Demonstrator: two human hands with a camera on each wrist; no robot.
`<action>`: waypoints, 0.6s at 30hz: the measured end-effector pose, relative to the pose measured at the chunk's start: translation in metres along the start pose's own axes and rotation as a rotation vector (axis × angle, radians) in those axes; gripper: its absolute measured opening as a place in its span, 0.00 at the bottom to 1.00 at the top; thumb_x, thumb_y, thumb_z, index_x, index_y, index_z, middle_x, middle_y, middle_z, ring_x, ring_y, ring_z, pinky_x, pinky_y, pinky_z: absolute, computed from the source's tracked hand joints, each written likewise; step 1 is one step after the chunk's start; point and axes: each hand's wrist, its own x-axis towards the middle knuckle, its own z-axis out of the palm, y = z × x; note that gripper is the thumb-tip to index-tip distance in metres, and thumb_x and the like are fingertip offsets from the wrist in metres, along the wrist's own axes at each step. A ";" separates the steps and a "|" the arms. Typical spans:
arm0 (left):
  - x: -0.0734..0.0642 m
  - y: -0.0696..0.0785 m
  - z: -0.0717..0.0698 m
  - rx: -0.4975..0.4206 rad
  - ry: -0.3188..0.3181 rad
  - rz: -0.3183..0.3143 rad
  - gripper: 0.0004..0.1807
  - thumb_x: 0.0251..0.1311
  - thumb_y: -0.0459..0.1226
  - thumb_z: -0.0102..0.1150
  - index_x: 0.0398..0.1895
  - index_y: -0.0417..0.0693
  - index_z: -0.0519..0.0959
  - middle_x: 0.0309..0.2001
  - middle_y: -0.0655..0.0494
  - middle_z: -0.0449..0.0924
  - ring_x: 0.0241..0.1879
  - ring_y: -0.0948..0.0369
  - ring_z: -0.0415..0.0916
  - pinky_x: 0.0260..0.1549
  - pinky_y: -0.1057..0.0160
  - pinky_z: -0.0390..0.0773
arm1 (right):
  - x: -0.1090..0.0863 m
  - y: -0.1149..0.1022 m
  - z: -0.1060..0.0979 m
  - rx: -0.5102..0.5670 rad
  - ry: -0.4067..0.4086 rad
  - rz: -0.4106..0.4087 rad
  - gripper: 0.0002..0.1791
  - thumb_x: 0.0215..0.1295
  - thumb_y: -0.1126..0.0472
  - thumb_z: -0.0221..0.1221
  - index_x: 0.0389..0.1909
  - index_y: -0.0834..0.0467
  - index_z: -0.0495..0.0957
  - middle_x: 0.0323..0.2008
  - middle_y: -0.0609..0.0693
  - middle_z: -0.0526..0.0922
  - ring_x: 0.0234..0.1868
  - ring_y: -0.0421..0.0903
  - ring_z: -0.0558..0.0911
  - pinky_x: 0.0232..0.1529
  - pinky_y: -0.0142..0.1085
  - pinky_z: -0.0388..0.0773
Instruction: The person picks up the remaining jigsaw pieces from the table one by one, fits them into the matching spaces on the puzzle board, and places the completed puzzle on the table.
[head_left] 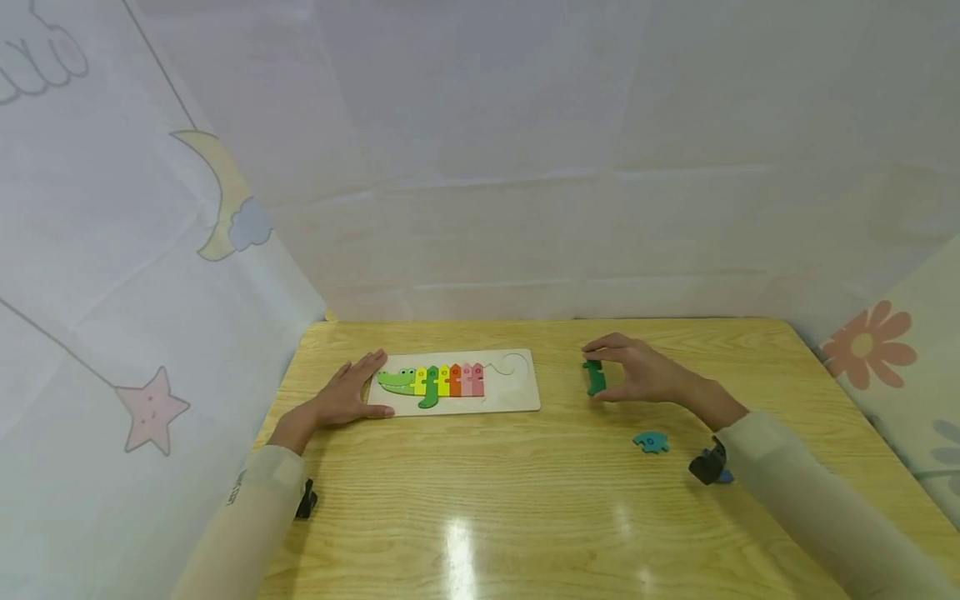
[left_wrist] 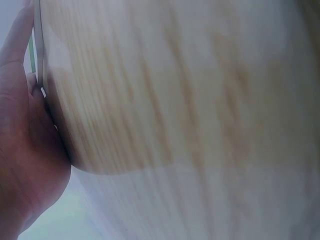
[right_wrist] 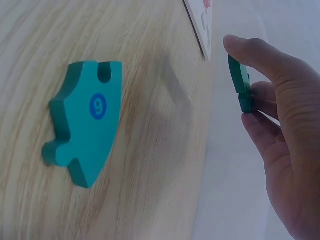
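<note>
1 green puzzle piece point(head_left: 596, 379) hangs just above the table surface point(head_left: 540, 492), a little right of its middle and closer to the far edge than the near one. Its long axis runs roughly from near edge to far edge, with a slight tilt. The right hand point(head_left: 641, 371) pinches it, thumb at the near end, fingers at the far end.

Apart from it, to the left, a puzzle board point(head_left: 517, 400) lies with its long axis parallel to the far edge. 7 pieces sit in it, forming a crocodile whose head point(head_left: 397, 381) points to the left edge. The left hand point(head_left: 348, 392) rests with fingers extended and thumb spread along the board's left end, grasping nothing.

Nearer the right edge lies a teal piece point(head_left: 651, 442); its circled blue digit reads 9 in the right wrist view, though it could be an upturned 6. Beyond it, a blue piece point(head_left: 724, 477) is mostly hidden behind a black wrist device point(head_left: 707, 464). Small lettering on the left sleeve point(head_left: 251, 492) is illegible.
</note>
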 end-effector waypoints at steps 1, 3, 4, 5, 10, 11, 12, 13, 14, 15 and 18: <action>0.000 0.000 0.000 0.000 -0.002 -0.004 0.65 0.60 0.66 0.69 0.87 0.40 0.47 0.86 0.40 0.43 0.84 0.39 0.40 0.77 0.30 0.36 | 0.000 0.000 0.001 0.004 -0.005 0.006 0.39 0.50 0.58 0.83 0.62 0.69 0.81 0.61 0.64 0.81 0.59 0.63 0.81 0.53 0.57 0.84; 0.001 -0.001 0.000 0.004 -0.011 -0.015 0.65 0.60 0.65 0.70 0.87 0.41 0.46 0.86 0.41 0.42 0.84 0.40 0.40 0.78 0.31 0.35 | 0.002 -0.001 0.001 0.016 -0.011 0.017 0.39 0.51 0.58 0.83 0.63 0.68 0.81 0.62 0.63 0.80 0.60 0.62 0.81 0.53 0.58 0.84; 0.001 -0.002 0.000 0.004 -0.015 -0.020 0.65 0.60 0.64 0.70 0.87 0.41 0.46 0.86 0.41 0.42 0.84 0.40 0.39 0.78 0.31 0.35 | 0.003 -0.002 0.002 0.020 -0.016 0.023 0.39 0.51 0.57 0.83 0.63 0.68 0.81 0.62 0.63 0.80 0.60 0.62 0.81 0.54 0.58 0.83; 0.002 -0.003 0.001 0.008 -0.021 -0.029 0.64 0.60 0.63 0.70 0.87 0.43 0.46 0.87 0.43 0.42 0.85 0.41 0.39 0.79 0.32 0.34 | 0.004 -0.003 0.002 0.020 -0.020 0.028 0.40 0.51 0.56 0.83 0.64 0.68 0.81 0.63 0.63 0.80 0.61 0.62 0.80 0.55 0.57 0.83; 0.002 -0.005 0.002 0.010 -0.035 -0.047 0.64 0.61 0.60 0.72 0.88 0.45 0.45 0.87 0.45 0.40 0.85 0.43 0.37 0.80 0.35 0.33 | 0.010 -0.006 0.002 0.047 -0.024 0.033 0.41 0.52 0.54 0.83 0.64 0.68 0.81 0.63 0.62 0.80 0.62 0.62 0.80 0.57 0.58 0.82; 0.002 -0.005 0.002 0.010 -0.037 -0.050 0.63 0.61 0.60 0.72 0.88 0.46 0.44 0.87 0.46 0.40 0.86 0.44 0.37 0.80 0.36 0.32 | 0.011 -0.007 0.002 0.053 -0.022 0.029 0.41 0.52 0.54 0.83 0.64 0.68 0.81 0.63 0.63 0.80 0.63 0.62 0.80 0.57 0.58 0.82; 0.002 -0.005 0.002 0.013 -0.037 -0.051 0.63 0.61 0.60 0.72 0.88 0.46 0.44 0.87 0.46 0.40 0.86 0.44 0.37 0.80 0.36 0.32 | 0.012 -0.007 0.003 0.059 -0.021 0.025 0.41 0.51 0.54 0.83 0.64 0.68 0.81 0.63 0.63 0.80 0.62 0.63 0.80 0.57 0.58 0.82; 0.002 -0.005 0.002 0.013 -0.038 -0.052 0.63 0.61 0.60 0.72 0.88 0.46 0.44 0.87 0.46 0.40 0.86 0.45 0.37 0.80 0.36 0.32 | 0.013 -0.007 0.003 0.053 -0.019 0.019 0.40 0.51 0.55 0.83 0.64 0.68 0.81 0.63 0.63 0.80 0.62 0.62 0.80 0.57 0.58 0.83; 0.002 -0.005 0.002 0.014 -0.039 -0.053 0.63 0.62 0.60 0.71 0.88 0.46 0.44 0.87 0.46 0.40 0.86 0.45 0.37 0.80 0.36 0.32 | 0.014 -0.007 0.004 0.051 -0.018 0.014 0.40 0.51 0.55 0.83 0.63 0.68 0.81 0.63 0.63 0.80 0.62 0.62 0.80 0.57 0.58 0.83; 0.002 -0.005 0.002 0.014 -0.038 -0.052 0.63 0.62 0.60 0.71 0.88 0.46 0.44 0.87 0.46 0.40 0.86 0.45 0.37 0.80 0.36 0.32 | 0.014 -0.007 0.005 0.051 -0.015 0.010 0.40 0.51 0.55 0.83 0.63 0.68 0.81 0.62 0.63 0.80 0.62 0.62 0.80 0.56 0.57 0.83; 0.003 -0.005 0.002 0.014 -0.038 -0.051 0.63 0.61 0.61 0.71 0.88 0.46 0.44 0.87 0.46 0.40 0.86 0.45 0.37 0.80 0.36 0.33 | 0.017 -0.007 0.007 0.040 -0.015 0.000 0.40 0.50 0.56 0.83 0.63 0.68 0.81 0.62 0.63 0.81 0.61 0.62 0.80 0.56 0.57 0.83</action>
